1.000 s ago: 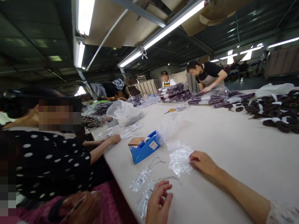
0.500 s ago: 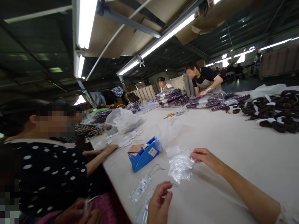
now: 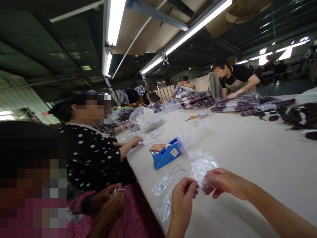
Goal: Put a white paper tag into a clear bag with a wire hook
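Note:
My right hand (image 3: 224, 183) pinches the near edge of a clear plastic bag (image 3: 201, 165) that lies crumpled on the white table (image 3: 260, 158). My left hand (image 3: 183, 195) is raised just left of it, thumb and fingers pinched together close to the bag's corner; whether it grips the bag I cannot tell. Two small clear packets (image 3: 162, 183) and a thin wire hook (image 3: 179, 169) lie by my left hand near the table's edge. A blue tape dispenser (image 3: 167, 153) stands just beyond them.
A person in a dotted black top (image 3: 91, 155) sits at my left, hand on the table. Another person's hands (image 3: 109, 200) work nearer at lower left. Dark bundled goods (image 3: 297, 117) and bagged stacks (image 3: 195, 99) fill the far side. Scissors (image 3: 192, 117) lie mid-table.
My right hand pulled the clear bag nearer and lifted its edge. My left hand rose from the table's edge to meet it. The view swung left.

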The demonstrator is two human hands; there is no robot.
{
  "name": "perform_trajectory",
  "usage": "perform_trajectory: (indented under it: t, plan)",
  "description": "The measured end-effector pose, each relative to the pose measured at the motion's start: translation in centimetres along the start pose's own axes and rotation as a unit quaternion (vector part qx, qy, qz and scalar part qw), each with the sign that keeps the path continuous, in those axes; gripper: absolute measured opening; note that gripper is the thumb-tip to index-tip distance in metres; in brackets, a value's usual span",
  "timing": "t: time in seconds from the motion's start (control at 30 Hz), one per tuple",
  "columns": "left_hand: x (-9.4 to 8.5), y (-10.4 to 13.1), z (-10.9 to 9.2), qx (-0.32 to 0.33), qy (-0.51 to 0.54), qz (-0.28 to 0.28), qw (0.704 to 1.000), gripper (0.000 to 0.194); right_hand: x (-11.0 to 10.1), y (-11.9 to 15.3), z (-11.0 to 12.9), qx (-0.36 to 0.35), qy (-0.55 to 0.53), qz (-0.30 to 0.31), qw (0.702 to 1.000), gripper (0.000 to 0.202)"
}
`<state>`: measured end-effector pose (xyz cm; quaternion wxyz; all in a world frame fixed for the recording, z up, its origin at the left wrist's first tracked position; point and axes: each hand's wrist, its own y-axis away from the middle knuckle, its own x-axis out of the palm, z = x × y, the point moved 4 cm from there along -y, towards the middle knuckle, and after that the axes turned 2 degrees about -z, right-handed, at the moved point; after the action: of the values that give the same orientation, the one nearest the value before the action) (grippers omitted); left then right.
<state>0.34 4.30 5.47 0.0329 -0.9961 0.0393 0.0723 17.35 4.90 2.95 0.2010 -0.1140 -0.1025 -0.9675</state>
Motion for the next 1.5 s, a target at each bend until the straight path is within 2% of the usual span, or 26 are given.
perform_trajectory:
  t: [0.1, 0.17, 0.27, 0.33, 0.47, 0.57, 0.7, 0.77, 0.87, 0.93, 1.1, 1.23, 1.37, 1.5]
  plan:
    - [-0.8, 0.1, 1.4, -0.026, 0.036, -0.035, 0.998, 0.016, 0.0, 0.2, 0.7, -0.049, 0.043, -0.05, 0.997, 0.051]
    - [-1.2, 0.2, 2.0, -0.03, 0.042, -0.038, 0.998, 0.018, 0.4, 0.5, 1.4, -0.085, 0.074, -0.051, 0.992, 0.054]
    - [-1.5, 0.5, 2.6, -0.033, 0.047, -0.029, 0.998, 0.019, 1.4, 0.8, 2.0, -0.109, 0.133, -0.047, 0.984, 0.036]
    - [-1.4, 0.7, 2.9, -0.033, 0.044, -0.011, 0.998, 0.019, 1.8, 0.9, 2.3, -0.119, 0.176, -0.069, 0.975, 0.024]
    - [-0.5, 0.9, 3.3, -0.037, 0.068, 0.036, 0.996, 0.02, 2.3, 1.1, 2.4, -0.139, 0.212, -0.094, 0.963, 0.019]
    - [0.2, 1.1, 3.0, -0.041, 0.063, 0.079, 0.994, 0.031, 2.7, 1.4, 2.5, -0.151, 0.235, -0.097, 0.955, 0.016]
    - [0.3, 1.6, 1.7, -0.011, -0.001, 0.124, 0.992, 0.01, 2.9, 1.6, 2.7, -0.147, 0.288, -0.106, 0.94, 0.016]
    - [0.2, 1.9, 0.8, 0.002, -0.014, 0.131, 0.991, 0.009, 2.9, 1.6, 2.7, -0.145, 0.315, -0.104, 0.932, 0.017]
    - [0.1, 2.2, 0.1, 0.003, -0.036, 0.121, 0.992, 0.018, 3.1, 1.8, 2.9, -0.154, 0.336, -0.097, 0.924, 0.017]
    - [0.0, 2.3, 0.1, -0.008, -0.04, 0.097, 0.994, 0.02, 3.2, 1.9, 3.0, -0.154, 0.322, -0.088, 0.93, 0.021]
    - [-0.4, 2.3, 0.8, -0.064, 0.034, 0.054, 0.996, 0.021, 2.7, 2.4, 3.5, -0.147, 0.257, -0.11, 0.949, 0.041]
    - [-0.8, 2.4, 0.7, -0.068, 0.071, 0.045, 0.994, 0.019, 2.5, 3.1, 4.8, -0.204, 0.307, -0.129, 0.921, 0.029]
    - [-1.0, 2.6, 0.1, -0.055, 0.075, 0.044, 0.995, 0.017, 3.1, 3.9, 5.7, -0.273, 0.361, -0.083, 0.888, 0.02]
    - [-1.1, 2.7, -0.2, -0.039, 0.069, 0.032, 0.996, 0.015, 3.4, 4.0, 5.3, -0.262, 0.4, -0.059, 0.876, 0.023]
